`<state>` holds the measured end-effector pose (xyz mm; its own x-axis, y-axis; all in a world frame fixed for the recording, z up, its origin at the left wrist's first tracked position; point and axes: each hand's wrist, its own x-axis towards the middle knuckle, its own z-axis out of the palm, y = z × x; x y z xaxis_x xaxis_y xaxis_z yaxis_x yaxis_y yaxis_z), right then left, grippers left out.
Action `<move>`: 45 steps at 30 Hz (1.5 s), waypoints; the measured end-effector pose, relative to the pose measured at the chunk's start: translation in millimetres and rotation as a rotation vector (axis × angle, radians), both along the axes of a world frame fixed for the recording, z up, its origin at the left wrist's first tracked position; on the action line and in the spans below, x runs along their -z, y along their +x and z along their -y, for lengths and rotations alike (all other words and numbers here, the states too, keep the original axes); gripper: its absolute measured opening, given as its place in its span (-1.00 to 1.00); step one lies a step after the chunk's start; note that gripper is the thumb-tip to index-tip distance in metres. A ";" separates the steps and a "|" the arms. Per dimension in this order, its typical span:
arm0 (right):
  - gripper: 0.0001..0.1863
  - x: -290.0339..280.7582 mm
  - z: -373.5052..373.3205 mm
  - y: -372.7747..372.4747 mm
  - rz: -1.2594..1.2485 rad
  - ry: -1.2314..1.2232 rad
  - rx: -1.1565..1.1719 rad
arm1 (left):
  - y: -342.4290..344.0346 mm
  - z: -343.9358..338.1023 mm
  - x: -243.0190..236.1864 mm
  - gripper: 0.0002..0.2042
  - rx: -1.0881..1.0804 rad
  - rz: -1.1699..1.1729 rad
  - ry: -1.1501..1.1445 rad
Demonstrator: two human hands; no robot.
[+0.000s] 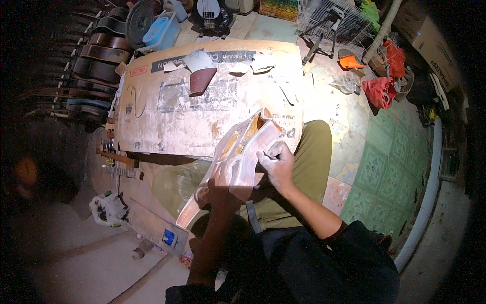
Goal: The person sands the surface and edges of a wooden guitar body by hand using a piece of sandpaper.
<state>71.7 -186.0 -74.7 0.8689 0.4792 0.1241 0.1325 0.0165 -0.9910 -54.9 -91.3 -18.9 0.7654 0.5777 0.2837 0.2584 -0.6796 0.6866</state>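
Looks about halfway imo: the curved wooden piece [255,143] is mostly whitened, brown patches remain, shadowed left hand [221,193] grips it, right hand [278,161] fingers curled closed beside it.

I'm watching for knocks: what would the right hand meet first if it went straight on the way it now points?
The right hand would probably meet the pale hollow wooden piece first; the two look touching or nearly so, though one view leaves the depth unclear.
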 end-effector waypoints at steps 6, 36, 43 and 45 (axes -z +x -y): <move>-0.75 -31.8 -8.4 62.5 -0.194 0.057 0.308 | 13.9 -30.2 -1.6 -0.66 -0.341 -0.221 -0.588; -0.36 -124.6 -14.6 -29.0 -0.229 -0.036 -1.174 | 117.1 -208.6 -45.1 -0.31 -0.388 -0.317 -0.380; -0.24 -134.8 -14.9 -37.0 -0.192 -0.053 -1.197 | 107.3 -220.5 -27.7 -0.38 -0.406 -0.266 -0.293; -0.23 -131.3 -27.1 -26.4 -0.132 -0.049 -1.146 | 114.7 -218.6 -27.4 -0.39 -0.400 -0.247 -0.323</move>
